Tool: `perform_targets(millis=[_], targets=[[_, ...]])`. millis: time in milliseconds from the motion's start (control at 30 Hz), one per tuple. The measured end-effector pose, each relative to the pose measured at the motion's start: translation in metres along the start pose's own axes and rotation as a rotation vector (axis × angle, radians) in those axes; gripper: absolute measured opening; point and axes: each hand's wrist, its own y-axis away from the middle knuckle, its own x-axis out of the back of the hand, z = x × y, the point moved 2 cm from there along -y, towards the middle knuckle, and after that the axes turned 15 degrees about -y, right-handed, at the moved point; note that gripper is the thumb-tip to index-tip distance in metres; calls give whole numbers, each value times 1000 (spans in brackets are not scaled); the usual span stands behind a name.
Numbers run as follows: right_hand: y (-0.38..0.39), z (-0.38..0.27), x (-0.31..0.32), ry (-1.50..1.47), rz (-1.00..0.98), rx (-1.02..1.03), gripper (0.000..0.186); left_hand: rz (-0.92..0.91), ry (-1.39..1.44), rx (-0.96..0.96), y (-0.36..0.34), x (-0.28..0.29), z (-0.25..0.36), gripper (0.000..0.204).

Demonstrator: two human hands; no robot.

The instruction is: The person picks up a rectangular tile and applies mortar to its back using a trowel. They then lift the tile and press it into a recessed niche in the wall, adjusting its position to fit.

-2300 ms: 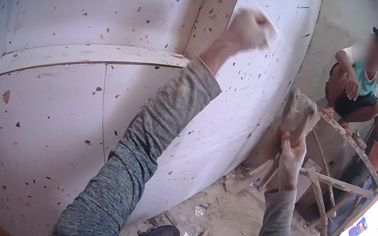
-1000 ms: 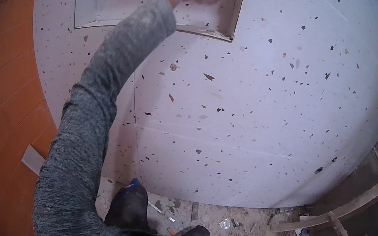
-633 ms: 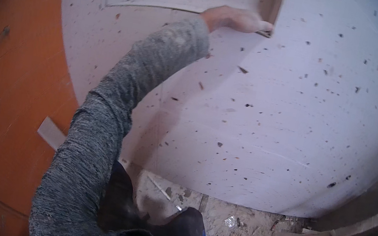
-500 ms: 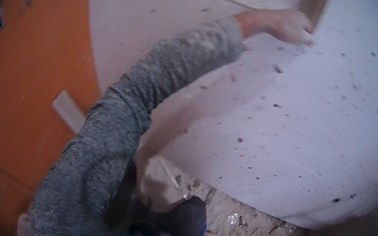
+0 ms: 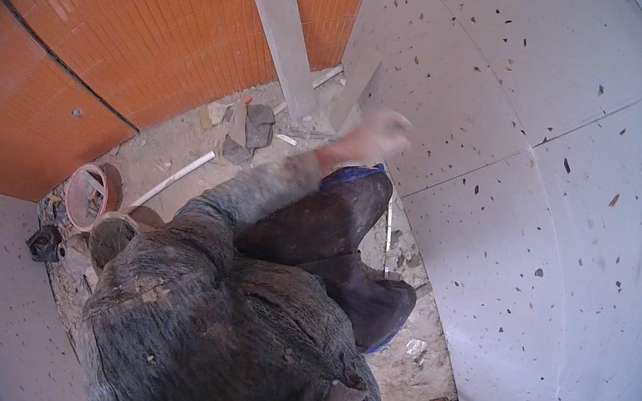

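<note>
Rising near the left hand (image 5: 382,135) is a speckled white wall (image 5: 532,221).

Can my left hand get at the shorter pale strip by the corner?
Probably yes: the left hand, though blurred, looks close to the shorter pale strip, and nothing visible stands between them.

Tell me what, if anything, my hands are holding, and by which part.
It cannot be told: the left hand is blurred, with no held thing discernible, and the right hand is not in view.
</note>
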Motion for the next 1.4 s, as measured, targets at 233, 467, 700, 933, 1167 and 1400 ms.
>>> perform_targets(millis=[233,467,700,933,1167,1400], targets=[[17,-16,-33,18,-86,-14,32,899,-553,633,-24,206,-300,68],[16,-28,-15,16,52,-66,33,582,-141,448,-82,183,-313,48],[4,-48,-43,-40,105,-27,33,697,-68,162,-76,170,-298,37],[-13,-160,-86,-260,4,447,32,607,-279,219,-9,203,-155,27],[117,-399,-90,-405,-512,1051,38,556,-187,14,4,236,2,20],[262,-534,-51,-436,-654,1575,76,745,150,-340,-9,221,140,20]])
